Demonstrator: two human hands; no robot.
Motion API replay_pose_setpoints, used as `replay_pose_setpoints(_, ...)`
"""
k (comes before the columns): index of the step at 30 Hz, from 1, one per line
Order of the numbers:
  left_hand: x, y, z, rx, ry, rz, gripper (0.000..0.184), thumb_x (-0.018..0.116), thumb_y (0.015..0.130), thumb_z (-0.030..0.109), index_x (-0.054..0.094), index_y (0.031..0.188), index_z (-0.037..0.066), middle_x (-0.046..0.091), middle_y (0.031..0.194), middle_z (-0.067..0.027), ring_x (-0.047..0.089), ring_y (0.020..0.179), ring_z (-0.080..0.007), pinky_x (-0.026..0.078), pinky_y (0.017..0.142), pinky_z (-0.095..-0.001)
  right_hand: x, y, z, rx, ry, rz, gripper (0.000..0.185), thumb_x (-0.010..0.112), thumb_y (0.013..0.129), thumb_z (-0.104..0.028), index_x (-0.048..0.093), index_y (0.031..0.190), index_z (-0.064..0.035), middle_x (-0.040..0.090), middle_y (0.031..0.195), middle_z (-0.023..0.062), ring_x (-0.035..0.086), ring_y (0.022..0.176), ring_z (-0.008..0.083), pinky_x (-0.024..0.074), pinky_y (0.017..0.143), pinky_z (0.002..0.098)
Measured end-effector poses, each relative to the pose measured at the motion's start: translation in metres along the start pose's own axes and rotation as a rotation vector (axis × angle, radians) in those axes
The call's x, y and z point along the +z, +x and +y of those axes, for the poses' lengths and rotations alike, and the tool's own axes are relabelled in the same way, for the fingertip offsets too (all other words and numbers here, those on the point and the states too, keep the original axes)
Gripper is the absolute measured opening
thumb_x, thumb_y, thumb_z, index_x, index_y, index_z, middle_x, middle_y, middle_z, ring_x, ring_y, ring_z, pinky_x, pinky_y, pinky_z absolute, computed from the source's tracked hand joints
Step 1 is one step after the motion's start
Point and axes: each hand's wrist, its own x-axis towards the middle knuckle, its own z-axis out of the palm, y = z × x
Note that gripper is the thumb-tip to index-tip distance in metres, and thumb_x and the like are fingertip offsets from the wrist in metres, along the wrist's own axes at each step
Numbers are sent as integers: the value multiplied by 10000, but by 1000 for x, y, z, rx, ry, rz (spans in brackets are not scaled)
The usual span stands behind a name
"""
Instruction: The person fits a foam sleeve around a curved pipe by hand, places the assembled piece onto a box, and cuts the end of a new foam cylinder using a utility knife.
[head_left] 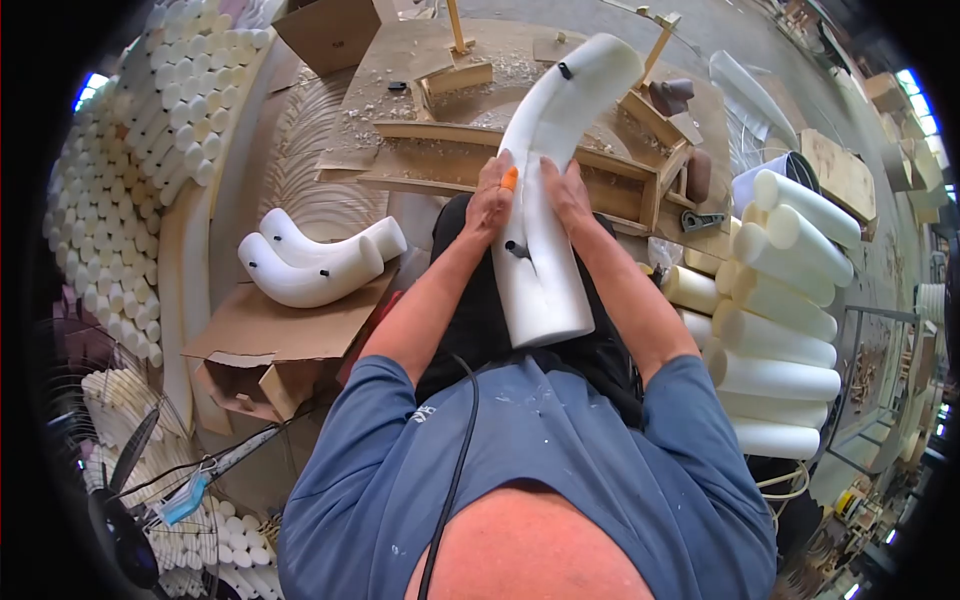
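While the left hand (490, 200) and right hand (568, 193), both half curled, grip opposite sides of the bent white tube (555, 295) over the lap, its seam gapes near the lower black peg (513, 247); this looks like seam work, calling for even pressure.

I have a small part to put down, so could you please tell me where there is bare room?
The cardboard looks bare along its near edge, beside the two bent foam tubes. Grey floor shows beyond the stacked straight foam rolls. The bench is crowded with shavings and a wooden frame.
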Motion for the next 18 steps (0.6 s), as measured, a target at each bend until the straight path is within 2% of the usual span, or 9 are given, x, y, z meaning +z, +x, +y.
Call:
replay_pose_setpoints(2, 7, -4, -10, -4, -312, 13, 704, 514, 934, 254, 342, 1557, -25, 384, 1586, -247, 346, 1491, -349, 253, 1229, -354, -13, -16, 1, -12, 0, -28, 729, 606, 956, -510, 449, 1424, 27, 604, 1334, 321, 592, 1263, 427, 440, 1078, 438)
replay_pose_setpoints(3, -2, -2, 30, -132, -159, 47, 747, 522, 917, 271, 319, 1563, -45, 344, 1618, -232, 311, 1512, -336, 226, 1240, -363, -12, -19, 3, -26, 28, -22, 722, 601, 962, -510, 452, 1418, 29, 604, 1333, 318, 590, 1266, 426, 438, 1077, 437)
replay_pose_setpoints(6, 5, 18, 7, -152, -231, -61, 750, 495, 950, 332, 305, 1562, -57, 331, 1617, -256, 292, 1517, -369, 214, 1246, -377, -2, -21, 1, -108, 75, 30, 696, 586, 978, -478, 450, 1393, 65, 600, 1320, 309, 593, 1245, 426, 435, 1063, 450)
replay_pose_setpoints(7, 4, 19, 27, -192, -117, -55, 747, 459, 984, 377, 292, 1562, -66, 335, 1600, -284, 310, 1497, -403, 227, 1240, -385, 1, -16, 1, -130, 97, 31, 692, 582, 980, -466, 445, 1391, 73, 598, 1316, 309, 594, 1236, 430, 435, 1060, 456)
replay_pose_setpoints(10, 6, 18, 30, -140, 15, -56, 724, 416, 1021, 386, 276, 1564, -72, 338, 1586, -305, 314, 1486, -416, 241, 1231, -397, 9, -13, 8, -150, 59, 74, 669, 567, 985, -434, 434, 1387, 85, 588, 1304, 318, 591, 1218, 446, 438, 1050, 474)
replay_pose_setpoints(13, 8, 18, 40, -208, 45, -33, 698, 397, 1036, 364, 274, 1561, -81, 353, 1570, -315, 342, 1467, -418, 263, 1220, -408, 13, -9, 6, -155, -10, 111, 644, 555, 989, -409, 427, 1386, 82, 579, 1294, 328, 580, 1208, 469, 441, 1040, 491)
replay_pose_setpoints(18, 16, 16, 35, -172, 127, 21, 676, 410, 1038, 332, 282, 1553, -86, 400, 1525, -321, 383, 1434, -426, 304, 1201, -415, 17, -7, 5, -176, -41, 125, 618, 555, 989, -377, 417, 1386, 77, 568, 1284, 328, 575, 1187, 489, 448, 1021, 509)
